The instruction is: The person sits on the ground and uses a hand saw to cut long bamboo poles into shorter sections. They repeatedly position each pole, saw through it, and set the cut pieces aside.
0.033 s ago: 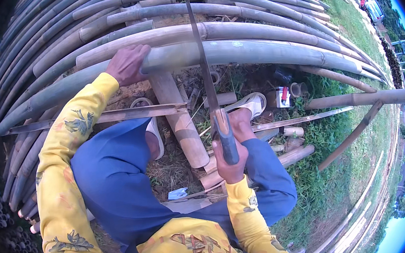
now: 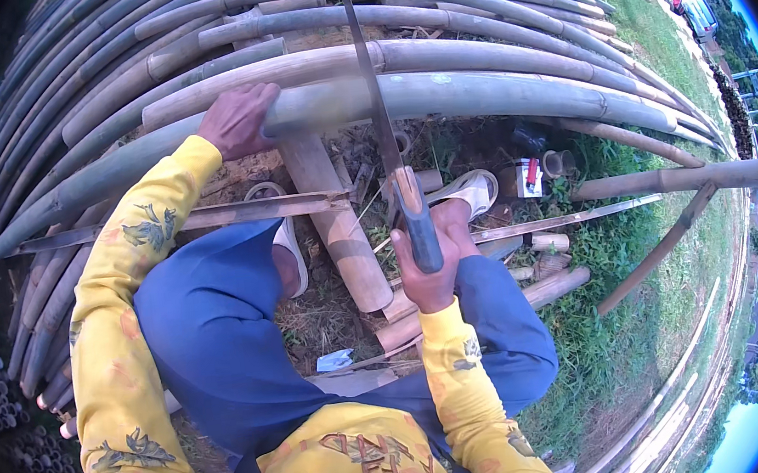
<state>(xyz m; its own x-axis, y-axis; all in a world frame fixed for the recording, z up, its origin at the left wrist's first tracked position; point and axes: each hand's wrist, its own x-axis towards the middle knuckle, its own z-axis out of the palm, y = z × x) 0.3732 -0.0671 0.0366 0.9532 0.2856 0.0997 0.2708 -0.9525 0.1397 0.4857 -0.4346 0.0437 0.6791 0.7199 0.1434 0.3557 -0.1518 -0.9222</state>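
My left hand (image 2: 238,124) is closed over a thick grey-green bamboo pole (image 2: 493,93) that runs from side to side in front of me. In my right hand (image 2: 429,277) I grip a handsaw (image 2: 419,228) by its dark handle with a wooden upper part. The long narrow blade points away from me and crosses the pole to the right of my left hand. Whether its teeth have entered the bamboo I cannot tell. Under the pole lies a thick bamboo log (image 2: 337,232), pointing toward me between my sandalled feet.
Many long bamboo poles (image 2: 283,29) are stacked beyond the pole. Split bamboo pieces (image 2: 555,288) lie on the ground by my right leg. A bamboo support post (image 2: 678,182) stands at the right, near a small white box with a red item (image 2: 530,177). Cut tube ends fill the far left.
My right hand has pushed the saw forward, away from me, so the blade reaches farther past the pole. My left hand stays in place on the bamboo.
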